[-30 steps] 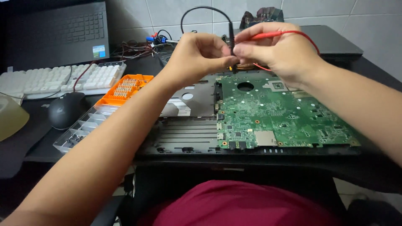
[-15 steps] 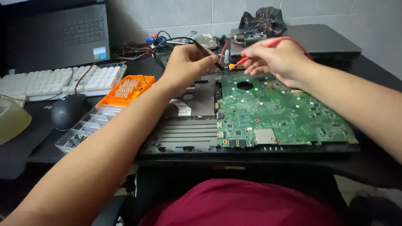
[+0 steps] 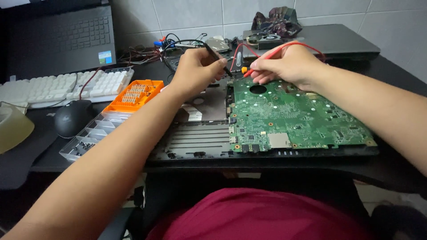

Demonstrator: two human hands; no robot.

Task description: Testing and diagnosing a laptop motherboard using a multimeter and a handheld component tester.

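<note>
A green laptop motherboard [image 3: 293, 118] lies in an opened black laptop base [image 3: 200, 140] on the dark desk. My left hand [image 3: 195, 69] grips a black test probe [image 3: 218, 58], its tip pointing down at the board's far left corner. My right hand [image 3: 289, 64] pinches a red test probe [image 3: 251, 71], whose tip rests close to the same corner, beside a small orange part [image 3: 243, 70]. A red lead [image 3: 289, 44] loops over my right hand. The two probe tips sit close together.
An orange screwdriver-bit case [image 3: 133, 94] and a clear compartment tray [image 3: 95, 133] lie left of the base. A black mouse [image 3: 73, 118], white keyboard [image 3: 58, 86] and open laptop [image 3: 58, 40] stand further left. A closed grey laptop [image 3: 338, 42] and a cooling fan [image 3: 267, 41] are behind.
Both hands have come down from chest height to the far edge of the motherboard. The probe tips now point at the board's corner.
</note>
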